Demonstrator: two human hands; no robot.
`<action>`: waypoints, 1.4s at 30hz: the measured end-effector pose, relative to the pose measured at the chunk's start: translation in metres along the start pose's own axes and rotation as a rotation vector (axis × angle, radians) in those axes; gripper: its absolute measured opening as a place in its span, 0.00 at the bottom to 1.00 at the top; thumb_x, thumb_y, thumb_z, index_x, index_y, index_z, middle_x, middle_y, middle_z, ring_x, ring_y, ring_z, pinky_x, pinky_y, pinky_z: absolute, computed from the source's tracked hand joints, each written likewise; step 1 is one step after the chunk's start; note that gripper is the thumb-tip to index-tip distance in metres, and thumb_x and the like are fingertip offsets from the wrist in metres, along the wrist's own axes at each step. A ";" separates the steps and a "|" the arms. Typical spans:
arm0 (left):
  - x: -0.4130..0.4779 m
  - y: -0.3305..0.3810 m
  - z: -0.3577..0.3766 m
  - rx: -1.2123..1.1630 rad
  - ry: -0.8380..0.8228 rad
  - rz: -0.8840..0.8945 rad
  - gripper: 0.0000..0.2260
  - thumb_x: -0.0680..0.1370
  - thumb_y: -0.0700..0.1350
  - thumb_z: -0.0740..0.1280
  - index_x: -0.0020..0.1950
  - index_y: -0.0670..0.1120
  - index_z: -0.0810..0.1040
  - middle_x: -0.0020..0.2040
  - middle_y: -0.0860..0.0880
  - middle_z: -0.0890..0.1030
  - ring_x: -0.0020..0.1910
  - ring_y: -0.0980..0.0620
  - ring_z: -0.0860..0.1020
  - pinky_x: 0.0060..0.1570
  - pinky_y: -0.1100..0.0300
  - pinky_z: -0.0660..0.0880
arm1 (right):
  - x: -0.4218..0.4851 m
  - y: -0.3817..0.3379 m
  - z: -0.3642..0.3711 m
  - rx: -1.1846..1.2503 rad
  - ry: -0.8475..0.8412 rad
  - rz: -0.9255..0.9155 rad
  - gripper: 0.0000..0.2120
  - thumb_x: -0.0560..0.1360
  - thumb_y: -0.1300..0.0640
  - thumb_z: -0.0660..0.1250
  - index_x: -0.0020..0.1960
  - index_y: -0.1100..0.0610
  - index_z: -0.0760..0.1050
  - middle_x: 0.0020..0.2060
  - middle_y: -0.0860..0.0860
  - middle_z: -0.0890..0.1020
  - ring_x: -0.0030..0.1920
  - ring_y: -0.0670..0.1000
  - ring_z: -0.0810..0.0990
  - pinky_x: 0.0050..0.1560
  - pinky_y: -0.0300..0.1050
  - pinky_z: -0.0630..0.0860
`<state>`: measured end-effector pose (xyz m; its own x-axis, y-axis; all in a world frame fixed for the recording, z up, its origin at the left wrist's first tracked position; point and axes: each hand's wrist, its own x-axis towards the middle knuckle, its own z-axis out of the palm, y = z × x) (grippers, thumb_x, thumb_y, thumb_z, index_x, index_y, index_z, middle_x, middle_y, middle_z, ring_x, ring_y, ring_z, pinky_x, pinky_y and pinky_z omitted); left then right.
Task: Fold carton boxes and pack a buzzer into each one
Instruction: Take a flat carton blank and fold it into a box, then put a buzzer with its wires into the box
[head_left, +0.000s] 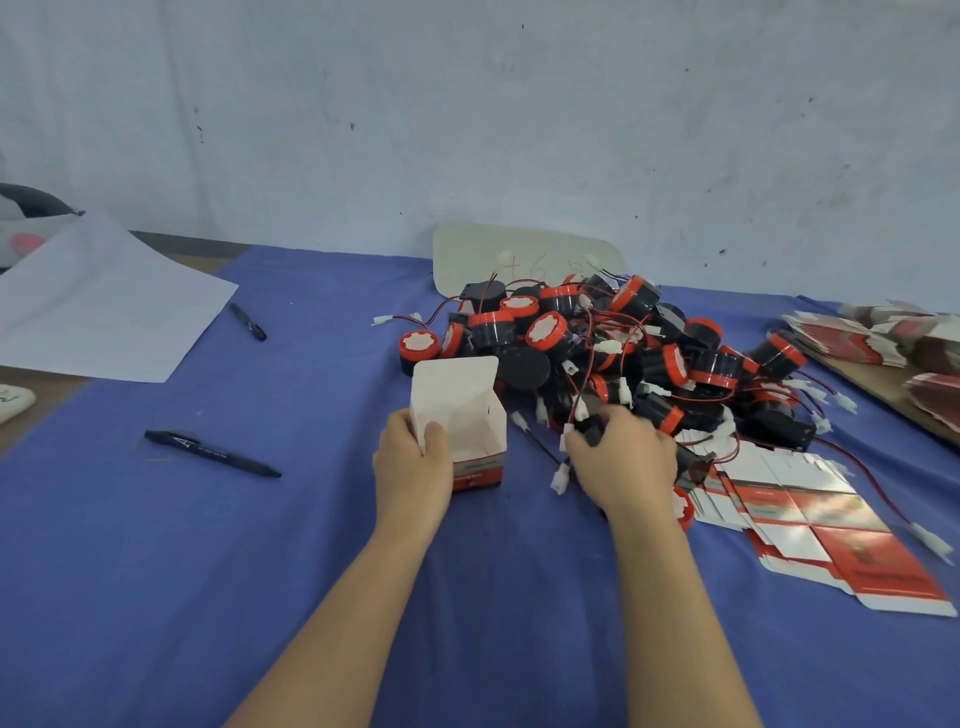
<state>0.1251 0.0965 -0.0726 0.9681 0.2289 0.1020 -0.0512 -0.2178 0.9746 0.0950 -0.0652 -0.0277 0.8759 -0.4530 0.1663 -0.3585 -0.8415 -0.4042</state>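
— What are we doing?
— Our left hand (413, 467) is holding the open box (460, 410) left of the pile (623, 343); our right hand (623, 462) is grasping a buzzer (592, 434) at its near edge.
— Next?
— We're needing the wire tucked and the buzzer lowered in.

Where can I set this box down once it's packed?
Free: the cloth left of your left hand, this side of the near pen; also the stretch between that pen and the far pen, from paper to box. Crowded: right of the box, where the buzzer pile meets the flat cartons.
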 end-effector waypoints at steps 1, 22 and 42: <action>0.000 0.000 0.001 0.001 -0.003 0.007 0.05 0.81 0.44 0.57 0.56 0.51 0.67 0.57 0.50 0.75 0.57 0.49 0.74 0.38 0.65 0.68 | -0.001 0.002 0.000 -0.087 -0.117 0.024 0.24 0.77 0.47 0.63 0.71 0.54 0.66 0.68 0.57 0.70 0.70 0.60 0.64 0.72 0.54 0.56; -0.005 0.002 0.004 -0.039 -0.036 0.001 0.10 0.83 0.53 0.51 0.55 0.51 0.68 0.54 0.51 0.75 0.52 0.53 0.74 0.38 0.68 0.68 | -0.026 -0.035 -0.011 0.941 0.557 -0.363 0.23 0.72 0.44 0.70 0.63 0.45 0.67 0.56 0.43 0.76 0.53 0.48 0.78 0.53 0.45 0.77; -0.003 -0.001 0.007 -0.165 -0.009 -0.006 0.15 0.84 0.52 0.49 0.44 0.53 0.71 0.48 0.49 0.79 0.52 0.48 0.77 0.55 0.52 0.74 | -0.023 -0.055 0.025 0.335 0.037 -0.458 0.13 0.81 0.55 0.59 0.64 0.56 0.72 0.57 0.52 0.78 0.57 0.53 0.75 0.51 0.45 0.70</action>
<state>0.1241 0.0895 -0.0752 0.9706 0.2209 0.0955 -0.0848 -0.0574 0.9947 0.1026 -0.0014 -0.0315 0.9036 -0.0789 0.4210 0.1827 -0.8180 -0.5454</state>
